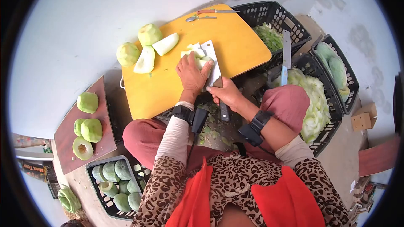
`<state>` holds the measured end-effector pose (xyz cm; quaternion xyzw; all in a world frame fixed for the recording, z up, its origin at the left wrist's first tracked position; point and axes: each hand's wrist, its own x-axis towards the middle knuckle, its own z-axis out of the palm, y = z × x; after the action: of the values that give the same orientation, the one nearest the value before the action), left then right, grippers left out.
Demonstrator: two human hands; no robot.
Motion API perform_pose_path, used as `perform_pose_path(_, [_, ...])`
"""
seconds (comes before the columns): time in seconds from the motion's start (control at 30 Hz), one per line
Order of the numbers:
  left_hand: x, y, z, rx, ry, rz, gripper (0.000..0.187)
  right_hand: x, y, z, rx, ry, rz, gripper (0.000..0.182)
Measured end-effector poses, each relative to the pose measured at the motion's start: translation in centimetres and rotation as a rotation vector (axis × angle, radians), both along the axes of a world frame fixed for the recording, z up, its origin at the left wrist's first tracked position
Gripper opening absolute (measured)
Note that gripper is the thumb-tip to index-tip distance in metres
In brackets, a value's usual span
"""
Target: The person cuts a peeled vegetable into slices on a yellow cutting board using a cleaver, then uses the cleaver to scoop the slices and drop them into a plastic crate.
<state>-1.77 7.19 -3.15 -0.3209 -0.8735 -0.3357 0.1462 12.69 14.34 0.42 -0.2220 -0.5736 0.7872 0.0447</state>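
On the yellow board [168,94], my left hand [193,75] presses down on pale green melon pieces [202,62], its fingers bent over them. My right hand [227,93] grips the dark handle of a cleaver [212,59], whose broad blade lies beside the pieces, to their right. Two peeled melons [150,35] and two cut wedges [166,44] rest at the board's left. Near its far edge are a red-handled knife [219,11] and a spoon [192,18].
Crates at the right hold green shreds [269,37], pale slices [309,105] and whole melons [336,71]. A long knife [286,50] stands by my right knee. Peeled melons [91,130] sit on a brown board [67,136]; a melon crate [120,214] stands lower left.
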Motion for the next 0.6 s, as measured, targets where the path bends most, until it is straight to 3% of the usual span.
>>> perform_pose_path(0.23, [-1.2,-0.5,0.4,0.126,-0.158,0.002,0.073,-2.6,-1.7,0.4,-0.027,0.012,0.075,0.026])
perform_pose_path(0.47, [-1.2,0.1,0.6,0.252,-0.075,-0.075,0.065,-1.9,-1.3,0.8,-0.056,0.102,0.073,0.027])
perform_pose_path(0.6, [0.2,2.1,4.2,0.293,-0.062,-0.182,0.065,-0.3,0.0,3.3,-0.036,0.175,0.016,0.029])
